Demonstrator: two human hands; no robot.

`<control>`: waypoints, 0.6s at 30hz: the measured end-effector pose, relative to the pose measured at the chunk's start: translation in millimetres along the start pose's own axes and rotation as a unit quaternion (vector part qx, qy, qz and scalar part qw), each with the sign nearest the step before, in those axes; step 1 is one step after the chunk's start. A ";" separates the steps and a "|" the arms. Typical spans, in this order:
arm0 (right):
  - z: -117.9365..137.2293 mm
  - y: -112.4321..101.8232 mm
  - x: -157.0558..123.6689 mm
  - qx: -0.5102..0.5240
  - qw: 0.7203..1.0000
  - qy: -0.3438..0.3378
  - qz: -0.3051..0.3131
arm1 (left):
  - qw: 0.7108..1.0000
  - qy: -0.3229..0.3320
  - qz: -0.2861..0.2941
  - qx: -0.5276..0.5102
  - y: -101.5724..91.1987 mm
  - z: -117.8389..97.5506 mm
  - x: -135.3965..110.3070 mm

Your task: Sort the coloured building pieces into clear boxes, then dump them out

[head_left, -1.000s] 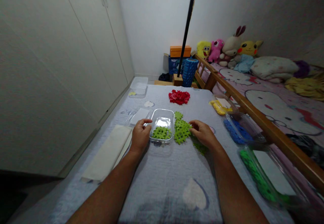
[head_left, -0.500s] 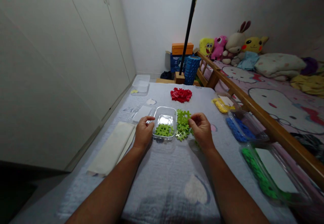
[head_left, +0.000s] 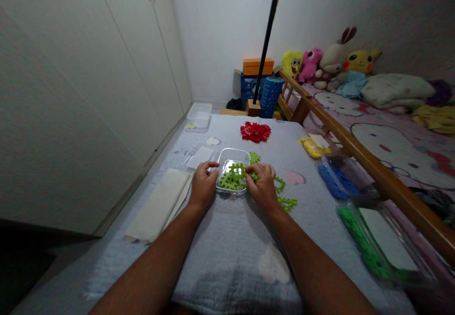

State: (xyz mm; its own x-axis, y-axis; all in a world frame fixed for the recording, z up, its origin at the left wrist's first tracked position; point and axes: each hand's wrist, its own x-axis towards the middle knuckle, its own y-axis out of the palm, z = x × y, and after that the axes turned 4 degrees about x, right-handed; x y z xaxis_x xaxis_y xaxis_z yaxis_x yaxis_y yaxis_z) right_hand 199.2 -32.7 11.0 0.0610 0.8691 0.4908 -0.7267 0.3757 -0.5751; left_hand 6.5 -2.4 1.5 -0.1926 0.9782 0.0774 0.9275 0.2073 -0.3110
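Note:
A clear plastic box (head_left: 233, 150) stands in front of me, with several lime-green interlocking toy pieces (head_left: 227, 181) lying in its near half. My left hand (head_left: 204, 182) is at the box's left wall, thumb and curled fingers against the rim. Over the box's right side, my right hand (head_left: 262, 184) pinches a lime-green interlocking piece (head_left: 236, 170) between thumb and fingers. More loose lime-green pieces (head_left: 287, 204) lie on the cloth around that hand, which partly covers them. Beyond the box one lime-green piece (head_left: 254, 157) shows.
A red pile of pieces (head_left: 255, 132) sits farther back. Lidded boxes of yellow (head_left: 313, 148), blue (head_left: 336, 182) and green pieces (head_left: 366, 244) line the right, beside a wooden bed rail (head_left: 355, 156). At left are a clear lid (head_left: 201, 157), folded cream material (head_left: 159, 206) and another clear box (head_left: 199, 114).
My right hand has moved left from the loose pile to above the box, carrying a lime-green piece. Fewer pieces show beside the box. My left hand stays at the box's left side.

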 end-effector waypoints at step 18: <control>-44.5 -22.4 9.9 -0.121 0.990 0.069 -0.018 | 1.000 0.007 -0.008 0.019 -1.0 -0.6 0.0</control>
State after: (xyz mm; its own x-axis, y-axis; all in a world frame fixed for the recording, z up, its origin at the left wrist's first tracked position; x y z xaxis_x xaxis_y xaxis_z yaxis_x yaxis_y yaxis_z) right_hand 246.5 -18.2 -0.4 0.1887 0.8833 0.4292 -0.5387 0.4585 -0.7068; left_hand 5.7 -2.6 2.3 -0.2023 0.9745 0.0967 0.9118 0.2235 -0.3444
